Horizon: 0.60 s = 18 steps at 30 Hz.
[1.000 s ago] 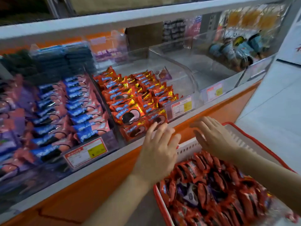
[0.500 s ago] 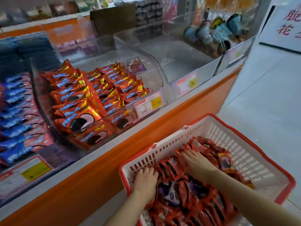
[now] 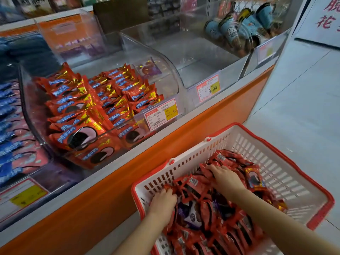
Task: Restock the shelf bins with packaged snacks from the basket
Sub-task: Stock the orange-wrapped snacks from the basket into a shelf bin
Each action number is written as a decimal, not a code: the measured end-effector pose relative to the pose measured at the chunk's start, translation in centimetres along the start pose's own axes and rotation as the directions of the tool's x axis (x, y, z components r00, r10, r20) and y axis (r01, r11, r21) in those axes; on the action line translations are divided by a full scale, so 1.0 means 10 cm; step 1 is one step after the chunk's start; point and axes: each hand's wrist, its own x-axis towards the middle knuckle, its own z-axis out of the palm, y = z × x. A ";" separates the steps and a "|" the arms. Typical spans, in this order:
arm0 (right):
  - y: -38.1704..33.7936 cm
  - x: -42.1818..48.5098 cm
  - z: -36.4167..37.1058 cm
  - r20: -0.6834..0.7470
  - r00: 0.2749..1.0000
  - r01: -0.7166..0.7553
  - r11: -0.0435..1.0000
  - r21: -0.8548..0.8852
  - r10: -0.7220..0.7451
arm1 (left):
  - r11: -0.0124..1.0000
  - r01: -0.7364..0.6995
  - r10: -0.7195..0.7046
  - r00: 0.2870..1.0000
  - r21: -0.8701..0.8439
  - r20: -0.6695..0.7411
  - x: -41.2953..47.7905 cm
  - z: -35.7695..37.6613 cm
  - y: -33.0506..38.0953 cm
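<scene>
Dropped both hands off the shelf's front edge, where held flat and spread 1 second ago, down into the red-rimmed basket (image 3: pixel 276 172). Were already inside it 0.5 seconds ago; since then dug in deeper.

Now has the left hand (image 3: pixel 162 202) at the basket's near-left corner, fingers bent down into the red snack packets (image 3: pixel 207 210). Tips buried, so cannot tell whether gripping. Has the right hand (image 3: pixel 227 179) further in, fingers spread and hooked over a clump of the same packets, gathering them. Lifted nothing yet.

Leaves the packets heaped in the basket, 1 purple packet (image 3: pixel 191 216) among them. Sits below and right of the clear shelf bin (image 3: pixel 173 80), which holds matching red packets behind the 27.80 price tag (image 3: pixel 161 114).

Reads, as a judgement, as a switch from placing to fetching. Calls next for closing on a fresh handful and lifting it over the bin's front wall. Worth keeping the purple one out of that bin. Could shed loose packets from a 2-handed scoop.
</scene>
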 end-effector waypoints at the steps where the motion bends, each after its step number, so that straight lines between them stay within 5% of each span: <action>1: 0.03 -0.03 -0.04 -0.009 0.999 -0.031 0.999 0.021 0.031 | 1.000 0.006 -0.006 1.000 0.001 -0.015 0.00 -0.03 0.00; 5: 0.13 -0.12 -0.14 0.010 0.994 -0.108 0.991 0.082 0.108 | 0.993 0.037 -0.053 0.989 -0.115 -0.138 -0.04 -0.14 -0.05; 9: 0.04 -0.23 -0.28 0.042 0.996 -0.088 0.942 0.323 0.079 | 0.820 0.029 -0.264 0.905 -0.572 -0.333 -0.12 -0.39 -0.11; 18: -0.60 -0.51 -0.71 0.108 0.992 -0.054 0.577 0.815 -0.060 | 0.478 -0.249 -0.464 0.743 -0.842 -0.483 -0.50 -0.85 0.04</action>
